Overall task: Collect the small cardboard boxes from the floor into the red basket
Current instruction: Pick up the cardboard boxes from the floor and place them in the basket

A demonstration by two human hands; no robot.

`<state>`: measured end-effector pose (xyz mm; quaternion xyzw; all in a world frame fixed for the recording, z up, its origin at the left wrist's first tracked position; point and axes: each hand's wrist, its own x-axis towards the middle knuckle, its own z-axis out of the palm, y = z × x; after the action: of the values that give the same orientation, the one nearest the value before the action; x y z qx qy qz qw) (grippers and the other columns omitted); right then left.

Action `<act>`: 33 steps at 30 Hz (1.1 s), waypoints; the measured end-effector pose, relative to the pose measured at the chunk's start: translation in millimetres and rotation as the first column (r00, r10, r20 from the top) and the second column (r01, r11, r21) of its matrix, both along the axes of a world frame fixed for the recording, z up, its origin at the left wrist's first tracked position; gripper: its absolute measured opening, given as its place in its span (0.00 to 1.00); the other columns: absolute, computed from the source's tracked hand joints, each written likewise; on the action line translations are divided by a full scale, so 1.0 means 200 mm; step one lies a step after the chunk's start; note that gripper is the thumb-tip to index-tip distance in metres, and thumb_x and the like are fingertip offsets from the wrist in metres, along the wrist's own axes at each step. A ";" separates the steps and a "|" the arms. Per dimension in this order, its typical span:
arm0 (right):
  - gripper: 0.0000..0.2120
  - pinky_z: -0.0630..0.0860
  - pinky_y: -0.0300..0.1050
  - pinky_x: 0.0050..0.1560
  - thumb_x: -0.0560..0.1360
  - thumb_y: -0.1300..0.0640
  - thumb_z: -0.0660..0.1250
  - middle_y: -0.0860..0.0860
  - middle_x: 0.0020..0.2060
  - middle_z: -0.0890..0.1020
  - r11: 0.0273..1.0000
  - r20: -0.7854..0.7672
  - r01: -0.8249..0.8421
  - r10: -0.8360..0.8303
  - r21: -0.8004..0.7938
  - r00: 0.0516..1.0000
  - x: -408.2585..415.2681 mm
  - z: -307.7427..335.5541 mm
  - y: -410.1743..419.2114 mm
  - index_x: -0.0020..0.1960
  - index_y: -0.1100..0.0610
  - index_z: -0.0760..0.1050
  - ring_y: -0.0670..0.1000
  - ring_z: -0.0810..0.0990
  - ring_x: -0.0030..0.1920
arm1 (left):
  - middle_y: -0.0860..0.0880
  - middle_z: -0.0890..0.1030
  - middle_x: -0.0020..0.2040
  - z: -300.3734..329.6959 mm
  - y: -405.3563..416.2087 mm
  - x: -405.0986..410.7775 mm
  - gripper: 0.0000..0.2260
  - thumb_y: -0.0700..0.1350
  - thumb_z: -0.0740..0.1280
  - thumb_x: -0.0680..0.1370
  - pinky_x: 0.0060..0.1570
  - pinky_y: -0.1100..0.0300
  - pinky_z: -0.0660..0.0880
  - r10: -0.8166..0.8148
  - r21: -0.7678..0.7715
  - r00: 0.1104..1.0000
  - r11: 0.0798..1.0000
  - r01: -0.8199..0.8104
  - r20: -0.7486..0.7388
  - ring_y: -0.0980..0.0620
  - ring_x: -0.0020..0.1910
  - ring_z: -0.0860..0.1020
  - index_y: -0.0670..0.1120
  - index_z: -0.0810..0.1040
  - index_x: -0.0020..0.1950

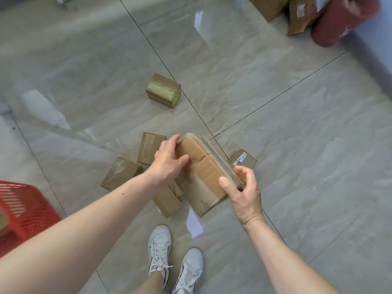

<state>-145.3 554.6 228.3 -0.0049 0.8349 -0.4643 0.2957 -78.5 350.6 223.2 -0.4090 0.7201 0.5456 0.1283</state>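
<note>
— Both hands hold the cardboard box (pixel 203 172): my left hand (pixel 167 164) curls over its far end, my right hand (pixel 241 192) pinches the near corner between thumb and fingers.

— Where is it?

— Lifted above the floor (pixel 297 145), tilted, at centre. Small boxes lie under and around it: two (pixel 151 150) (pixel 121 174) at nine o'clock, one (pixel 167 200) beneath at seven, one (pixel 244 159) at three, one (pixel 163 89) well apart at twelve.

— And the basket?

— I see the red basket (pixel 27 206) at eight o'clock, at the frame's edge.
</note>
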 end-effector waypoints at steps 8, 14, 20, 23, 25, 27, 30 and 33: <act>0.28 0.75 0.56 0.65 0.61 0.32 0.69 0.52 0.60 0.75 0.998 -0.039 0.016 -0.018 -0.056 0.999 0.07 0.21 -0.25 0.55 0.46 0.75 0.51 0.77 0.61 | 0.48 0.71 0.59 0.26 -0.12 0.32 0.19 0.53 0.68 0.73 0.60 0.49 0.74 0.238 0.026 0.971 0.971 -0.237 -0.029 0.47 0.61 0.72 0.58 0.73 0.64; 0.31 0.75 0.53 0.64 0.63 0.33 0.68 0.58 0.65 0.73 0.993 -0.032 -0.093 0.091 -0.067 0.995 0.27 0.32 -0.43 0.60 0.49 0.69 0.54 0.77 0.62 | 0.46 0.80 0.54 0.38 -0.15 0.73 0.10 0.48 0.67 0.78 0.43 0.58 0.73 0.441 0.182 0.893 0.889 -0.420 -0.093 0.52 0.45 0.77 0.52 0.75 0.59; 0.35 0.72 0.59 0.68 0.61 0.31 0.66 0.58 0.66 0.71 0.964 0.038 -0.248 0.253 -0.100 0.967 0.62 0.38 -0.70 0.62 0.48 0.67 0.57 0.75 0.65 | 0.55 0.79 0.60 0.49 -0.24 1.26 0.15 0.59 0.60 0.80 0.58 0.44 0.74 0.511 0.371 0.859 0.805 -0.463 -0.035 0.52 0.56 0.77 0.73 0.63 0.64; 0.34 0.71 0.59 0.69 0.62 0.31 0.66 0.58 0.67 0.72 0.937 0.052 -0.330 0.337 -0.115 0.940 0.83 0.40 -0.83 0.63 0.48 0.67 0.57 0.75 0.66 | 0.59 0.78 0.59 0.52 -0.29 1.53 0.17 0.57 0.60 0.80 0.60 0.47 0.73 0.607 0.447 0.792 0.726 -0.522 -0.061 0.55 0.52 0.77 0.72 0.62 0.67; 0.35 0.70 0.59 0.70 0.62 0.30 0.64 0.58 0.67 0.72 0.914 0.054 -0.393 0.400 -0.103 0.915 1.00 0.40 -0.92 0.63 0.48 0.66 0.56 0.74 0.66 | 0.58 0.78 0.59 0.53 -0.31 1.71 0.18 0.55 0.61 0.81 0.59 0.51 0.74 0.667 0.462 0.742 0.680 -0.569 -0.069 0.56 0.50 0.77 0.70 0.62 0.68; 0.37 0.69 0.57 0.71 0.64 0.29 0.62 0.56 0.66 0.72 0.883 0.051 -0.463 0.467 -0.078 0.883 1.18 0.41 -1.01 0.65 0.50 0.66 0.54 0.74 0.66 | 0.59 0.77 0.60 0.54 -0.33 1.89 0.18 0.54 0.60 0.81 0.56 0.52 0.74 0.718 0.459 0.693 0.636 -0.620 -0.059 0.55 0.50 0.77 0.68 0.62 0.69; 0.35 0.68 0.50 0.71 0.72 0.35 0.64 0.55 0.69 0.69 0.863 0.075 -0.502 0.505 -0.052 0.860 1.49 0.42 -1.12 0.70 0.57 0.64 0.52 0.72 0.67 | 0.60 0.76 0.60 0.55 -0.37 2.21 0.19 0.52 0.60 0.82 0.51 0.54 0.75 0.786 0.443 0.617 0.569 -0.693 -0.046 0.56 0.50 0.77 0.65 0.61 0.71; 0.27 0.67 0.43 0.62 0.78 0.41 0.63 0.53 0.64 0.69 0.850 0.092 -0.527 0.525 -0.006 0.846 1.82 0.43 -1.20 0.66 0.59 0.64 0.51 0.71 0.64 | 0.58 0.76 0.61 0.55 -0.41 2.55 0.19 0.50 0.59 0.82 0.45 0.59 0.75 0.833 0.434 0.552 0.511 -0.742 -0.035 0.57 0.49 0.77 0.63 0.62 0.72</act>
<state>217.9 314.6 313.5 -0.2096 0.7918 -0.3573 0.4487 430.8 269.2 334.1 -0.5917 0.3455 0.7130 -0.1489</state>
